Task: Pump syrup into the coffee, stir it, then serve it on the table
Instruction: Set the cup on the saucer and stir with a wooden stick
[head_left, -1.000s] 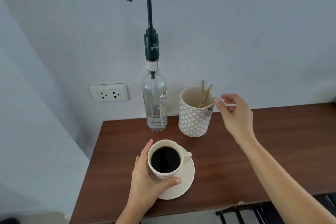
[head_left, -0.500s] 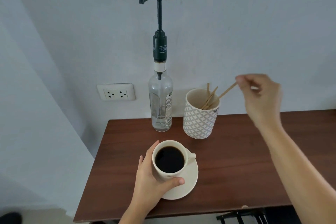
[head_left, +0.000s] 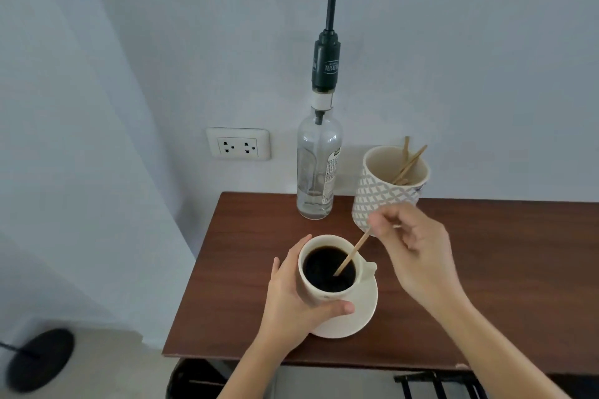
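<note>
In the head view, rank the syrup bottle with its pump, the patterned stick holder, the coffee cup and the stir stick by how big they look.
1. Syrup bottle with pump, tallest by far.
2. Patterned stick holder and coffee cup: they look alike, and the cup sits nearer the camera, so no ranking.
3. Stir stick, the thinnest, pinched by the right hand.

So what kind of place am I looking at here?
Probably a small home or café coffee corner: a syrup pump bottle and a patterned cup of wooden stirrers on a wooden table against a plain wall with a socket.
</note>
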### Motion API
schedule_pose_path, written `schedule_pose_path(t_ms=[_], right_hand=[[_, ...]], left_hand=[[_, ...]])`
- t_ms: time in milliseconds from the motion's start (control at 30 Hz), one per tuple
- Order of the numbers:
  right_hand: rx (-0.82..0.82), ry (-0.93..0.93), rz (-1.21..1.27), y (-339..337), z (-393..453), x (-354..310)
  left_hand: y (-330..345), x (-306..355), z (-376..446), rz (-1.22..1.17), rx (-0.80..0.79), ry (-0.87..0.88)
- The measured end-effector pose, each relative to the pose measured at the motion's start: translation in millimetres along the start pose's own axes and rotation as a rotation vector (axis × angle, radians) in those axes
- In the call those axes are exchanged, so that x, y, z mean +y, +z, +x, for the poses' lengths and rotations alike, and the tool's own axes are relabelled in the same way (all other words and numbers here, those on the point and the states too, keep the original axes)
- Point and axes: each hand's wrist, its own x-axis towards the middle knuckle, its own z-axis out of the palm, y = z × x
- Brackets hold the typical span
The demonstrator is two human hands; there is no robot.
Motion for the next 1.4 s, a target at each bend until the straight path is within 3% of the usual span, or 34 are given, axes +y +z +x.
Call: schedule_pose_path(t_ms=[200,300,500,667,900,1067,1267,1400], right_hand=[[-0.31,0.117,-0.197,-7,-17,16],[-0.261,0.121,-0.135,3,-21,13],[-0.154,-0.048,-0.342,1,-9,24],[-0.264,0.005,-0.195,-1,-21,17],[-0.146,-0.069,-0.281,-2,-4,24],[-0.295,0.035,-0.133,6,-17,16],[-0.13,-0.02,-0.199,-1,-4,22],[-0.268,0.061,-0.114,-6,-16,18]], left_hand=[[-1,2,1,0.009,0.002,0.018],[-1,4,1,0.007,0.009,0.029],[-2,4,0,0.007,0.006,0.041],[-1,3,0,-0.009,0.014,0.03],[-2,3,-1,-0.017,0.019,0.025],[-1,2,0,-0.002,0.025,0.027],[-2,4,-1,-0.017,0.023,0.035],[-2,4,0,-0.004,0.023,0.033]])
